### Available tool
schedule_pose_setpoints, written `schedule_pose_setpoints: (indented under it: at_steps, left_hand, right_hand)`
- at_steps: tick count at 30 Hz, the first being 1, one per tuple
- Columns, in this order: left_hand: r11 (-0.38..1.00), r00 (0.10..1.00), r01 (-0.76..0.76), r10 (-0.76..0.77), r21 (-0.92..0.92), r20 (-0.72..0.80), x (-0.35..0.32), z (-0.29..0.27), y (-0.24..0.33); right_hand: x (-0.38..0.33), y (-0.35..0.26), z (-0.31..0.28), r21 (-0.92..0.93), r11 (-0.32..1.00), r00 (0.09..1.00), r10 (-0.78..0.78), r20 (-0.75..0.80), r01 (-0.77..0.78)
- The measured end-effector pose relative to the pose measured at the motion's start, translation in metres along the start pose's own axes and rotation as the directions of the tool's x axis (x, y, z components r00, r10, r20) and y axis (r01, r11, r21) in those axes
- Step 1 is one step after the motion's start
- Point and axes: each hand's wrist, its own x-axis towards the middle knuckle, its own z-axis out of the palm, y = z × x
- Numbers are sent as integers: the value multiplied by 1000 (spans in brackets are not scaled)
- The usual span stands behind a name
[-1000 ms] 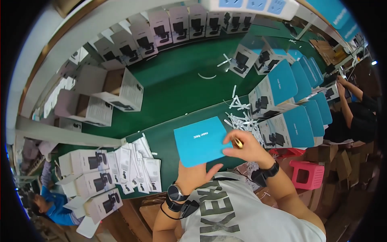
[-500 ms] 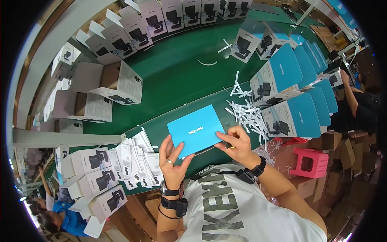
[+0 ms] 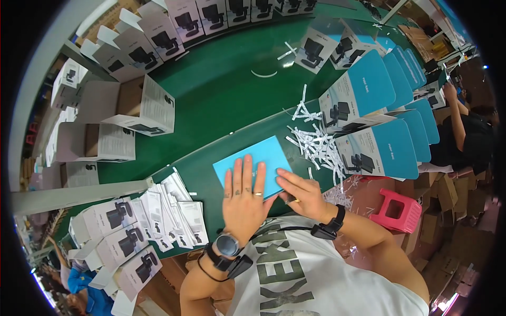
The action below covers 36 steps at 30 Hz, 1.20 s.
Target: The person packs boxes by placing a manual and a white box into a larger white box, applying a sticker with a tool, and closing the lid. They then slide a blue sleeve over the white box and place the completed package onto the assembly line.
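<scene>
Left hand [image 3: 243, 205]: grip open, fingers laid flat on the blue panel [image 3: 276, 152]
Right hand [image 3: 307, 198]: grip curled closed around a small yellow item [image 3: 294, 200], fingertips touching the panel's right side
Blue panel: over the green tabletop [image 3: 204, 181], between white leaflets [image 3: 191, 221] and paper strips [image 3: 316, 150]

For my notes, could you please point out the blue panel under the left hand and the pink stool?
Blue panel [image 3: 273, 156]: head view, face's right part.
Pink stool [image 3: 410, 217]: head view, perforated part.
</scene>
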Motion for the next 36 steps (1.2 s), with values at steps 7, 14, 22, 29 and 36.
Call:
schedule_pose_setpoints:
  at_steps: [7,14,22,29,36]
  left_hand:
    - [989,993,-11,28,148,-111,-14,32,-1]
    - [998,999,-12,14,57,-37,-28,-9,-38]
    - [996,991,-9,21,88,-134,-31,-3,-51]
    - [992,994,-113,113,54,-8,-15,-34,-59]
    - [962,964,-251,238,-107,-121,8,-33,-78]
  right_hand:
    - [9,4,-8,36,998,999,-47,13,47]
    - [15,2,-21,11,994,982,-110,154,110]
    - [18,-23,14,143,987,987,92,-135,-72]
    - [28,7,-20,325,946,1000,20,6,-21]
    - [20,-11,-5,374,927,985,86,-146,-26]
